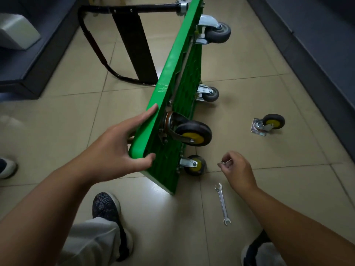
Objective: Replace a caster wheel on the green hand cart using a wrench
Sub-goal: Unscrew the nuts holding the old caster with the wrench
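The green hand cart stands on its side on the tiled floor, underside facing right. My left hand grips its near top edge, thumb on the underside. A yellow-hubbed caster wheel sits at the near upper corner of the underside, another one below it near the floor. A loose caster wheel with its plate lies on the floor to the right. My right hand pinches small metal fasteners above the floor. A silver wrench lies on the tiles beneath that hand.
Two grey casters are mounted at the cart's far end. The black folded handle lies on the floor at the left. Dark furniture bases line both sides. My shoes are close to the cart's near corner.
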Demonstrator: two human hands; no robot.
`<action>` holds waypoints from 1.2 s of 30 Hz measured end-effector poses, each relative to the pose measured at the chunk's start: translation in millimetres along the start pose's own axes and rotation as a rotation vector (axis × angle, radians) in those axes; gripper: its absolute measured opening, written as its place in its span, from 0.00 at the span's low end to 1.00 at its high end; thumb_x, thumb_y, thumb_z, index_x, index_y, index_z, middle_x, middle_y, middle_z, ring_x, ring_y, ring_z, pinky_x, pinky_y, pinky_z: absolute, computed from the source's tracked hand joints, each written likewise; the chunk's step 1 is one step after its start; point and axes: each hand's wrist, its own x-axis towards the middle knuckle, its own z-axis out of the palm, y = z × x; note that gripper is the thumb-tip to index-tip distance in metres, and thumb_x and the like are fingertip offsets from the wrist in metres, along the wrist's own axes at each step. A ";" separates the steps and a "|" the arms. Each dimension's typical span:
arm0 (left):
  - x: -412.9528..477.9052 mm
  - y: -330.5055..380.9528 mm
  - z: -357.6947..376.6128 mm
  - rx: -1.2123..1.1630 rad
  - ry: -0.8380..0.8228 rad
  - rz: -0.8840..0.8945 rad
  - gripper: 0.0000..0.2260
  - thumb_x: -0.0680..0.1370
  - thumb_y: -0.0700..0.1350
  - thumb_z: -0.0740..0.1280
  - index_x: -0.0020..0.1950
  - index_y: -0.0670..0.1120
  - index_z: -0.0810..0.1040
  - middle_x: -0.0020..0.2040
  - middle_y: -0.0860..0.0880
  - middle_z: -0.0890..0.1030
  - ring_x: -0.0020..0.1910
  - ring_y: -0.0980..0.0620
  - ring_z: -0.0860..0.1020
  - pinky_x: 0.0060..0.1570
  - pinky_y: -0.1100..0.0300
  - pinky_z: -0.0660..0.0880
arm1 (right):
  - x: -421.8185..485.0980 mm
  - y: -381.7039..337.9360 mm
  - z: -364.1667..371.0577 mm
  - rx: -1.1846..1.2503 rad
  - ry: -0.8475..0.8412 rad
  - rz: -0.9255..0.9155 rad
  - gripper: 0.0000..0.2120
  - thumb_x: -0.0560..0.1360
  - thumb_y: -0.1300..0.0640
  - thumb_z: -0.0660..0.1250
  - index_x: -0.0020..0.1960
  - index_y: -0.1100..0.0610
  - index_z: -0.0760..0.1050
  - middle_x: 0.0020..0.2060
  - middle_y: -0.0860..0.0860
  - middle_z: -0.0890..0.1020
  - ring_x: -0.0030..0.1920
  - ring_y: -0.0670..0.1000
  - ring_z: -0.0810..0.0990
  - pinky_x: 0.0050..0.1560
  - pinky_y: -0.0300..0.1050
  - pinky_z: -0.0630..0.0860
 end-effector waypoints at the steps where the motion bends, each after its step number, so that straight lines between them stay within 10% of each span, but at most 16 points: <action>1: 0.5 0.9 1.9 0.033 0.022 0.010 0.43 0.72 0.47 0.78 0.79 0.68 0.59 0.72 0.69 0.67 0.67 0.66 0.74 0.58 0.61 0.80 | 3.0 12.0 11.9 0.015 0.004 0.063 0.12 0.69 0.65 0.77 0.40 0.56 0.74 0.37 0.49 0.76 0.35 0.47 0.76 0.36 0.40 0.72; 5: 2.7 1.2 14.9 0.190 0.156 0.036 0.39 0.72 0.60 0.72 0.80 0.65 0.58 0.76 0.63 0.67 0.73 0.64 0.69 0.68 0.54 0.74 | 8.1 59.2 51.4 0.061 -0.020 0.293 0.11 0.69 0.67 0.76 0.39 0.57 0.75 0.39 0.54 0.78 0.36 0.50 0.77 0.36 0.40 0.70; 30: 15.0 -3.3 29.8 0.198 0.242 0.129 0.32 0.77 0.48 0.67 0.79 0.41 0.63 0.74 0.50 0.72 0.74 0.53 0.71 0.70 0.58 0.68 | 16.9 138.2 109.5 0.024 -0.055 0.478 0.05 0.70 0.67 0.72 0.46 0.62 0.83 0.47 0.62 0.81 0.45 0.61 0.80 0.51 0.46 0.73; 36: 12.5 -3.1 29.6 0.182 0.254 0.122 0.33 0.76 0.49 0.67 0.80 0.44 0.63 0.74 0.52 0.72 0.74 0.54 0.70 0.71 0.57 0.68 | -59.4 110.6 108.4 -0.013 0.019 0.619 0.21 0.69 0.48 0.79 0.53 0.59 0.76 0.49 0.55 0.76 0.47 0.58 0.77 0.49 0.49 0.74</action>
